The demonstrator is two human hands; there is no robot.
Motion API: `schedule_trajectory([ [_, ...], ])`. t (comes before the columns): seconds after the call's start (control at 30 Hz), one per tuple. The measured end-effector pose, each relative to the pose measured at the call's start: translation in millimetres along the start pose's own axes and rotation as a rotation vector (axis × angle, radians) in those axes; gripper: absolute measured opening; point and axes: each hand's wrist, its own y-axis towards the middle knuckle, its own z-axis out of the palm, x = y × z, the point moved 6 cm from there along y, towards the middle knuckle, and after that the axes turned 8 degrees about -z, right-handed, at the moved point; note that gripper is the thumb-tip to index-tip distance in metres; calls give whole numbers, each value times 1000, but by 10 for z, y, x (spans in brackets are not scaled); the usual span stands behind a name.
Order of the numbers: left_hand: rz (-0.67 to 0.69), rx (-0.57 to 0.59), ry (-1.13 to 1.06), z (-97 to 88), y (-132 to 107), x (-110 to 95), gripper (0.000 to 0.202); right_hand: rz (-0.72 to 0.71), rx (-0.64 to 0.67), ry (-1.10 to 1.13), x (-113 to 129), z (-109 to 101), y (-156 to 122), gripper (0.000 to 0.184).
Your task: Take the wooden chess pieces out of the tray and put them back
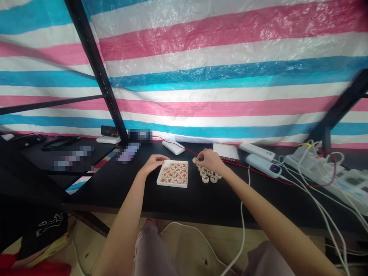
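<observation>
Chess disc [195,160] is pinched by R hand [211,160] fingertips, just right of box [171,185] — judged light, hard, smooth; best taken by edges. L hand [155,161] fingers are curled on box's far-left rim.

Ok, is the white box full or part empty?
Full, as far as shows: round pieces cover the white box rim to rim, no gap visible. Loose pieces lie outside it by the right hand.

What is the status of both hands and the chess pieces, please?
Left hand rests on far corner of box. Right hand pinches one round piece, above loose pieces. Red cable passes behind, not in the way.
</observation>
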Motion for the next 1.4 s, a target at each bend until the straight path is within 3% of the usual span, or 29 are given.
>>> schedule_trajectory([
  [0.13,1,-130,-84,-154,43,101,29,-62,88,-77,108,195,93,25],
  [0.4,8,-146,-106,-172,63,199,46,-110,159,-185,82,312,102,27],
  [0.57,18,-155,-52,-181,47,187,38,-119,166,-160,131,277,144,32],
  [0.7,13,-121,-31,-164,21,113,32,-267,141,-29,488,258,278,26],
  [0.8,0,-106,-42,-170,12,81,31,-459,158,-120,909,341,397,26],
  [0.97,7,-115,-85,-199,47,108,31,-524,159,-214,1369,543,599,27],
  [1.1,-18,-125,-103,-199,85,158,27,-552,177,-252,1489,608,686,25],
  [1.4,-10,-84,-159,-177,66,150,33,-559,207,-243,1484,549,748,24],
])
